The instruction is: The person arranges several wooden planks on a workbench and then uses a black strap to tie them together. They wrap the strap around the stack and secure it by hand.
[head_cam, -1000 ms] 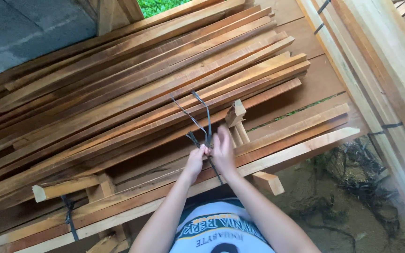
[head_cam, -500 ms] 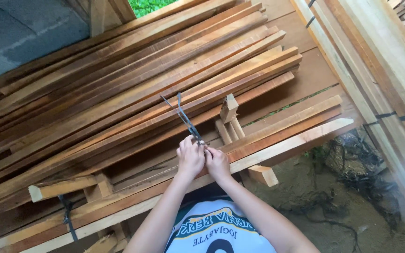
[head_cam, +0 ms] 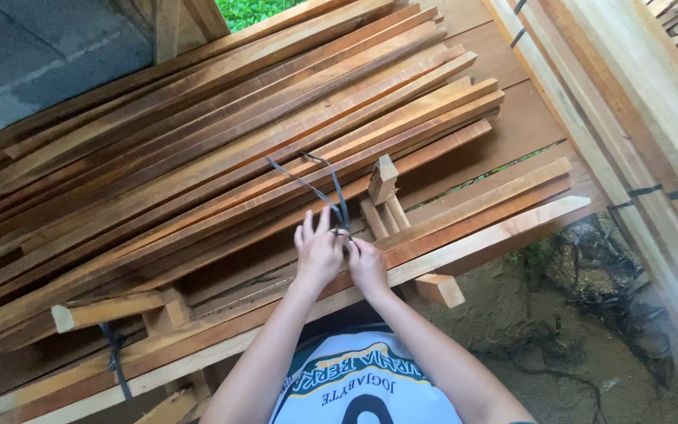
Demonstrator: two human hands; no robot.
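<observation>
Both hands are together at the near side of the wood stack. The left hand [head_cam: 317, 253] has its fingers [head_cam: 308, 225] partly spread upward, and the right hand [head_cam: 367, 265] is closed like a fist just beside it; both pinch the dark strap [head_cam: 319, 187] at the same point. From this point the strap goes up and away from the hands in two thin lines that meet in a loop over the long wooden slats [head_cam: 221, 149]. One second ago the hands were a little apart and the right one was higher; half a second ago they came together, and now they stay joined while the loop looks longer and flatter on the wood. I judge that the strap is being pulled tight or knotted around the bundle, though the exact grip is hidden between the fingers, so I cannot be sure.

Just right of the hands some short wood blocks [head_cam: 382, 192] stand on the stack. Far left and below the hands, another dark strap [head_cam: 117, 357] hangs from the lower boards. Well to the right lies a second strapped bundle of pale planks [head_cam: 629, 110].
</observation>
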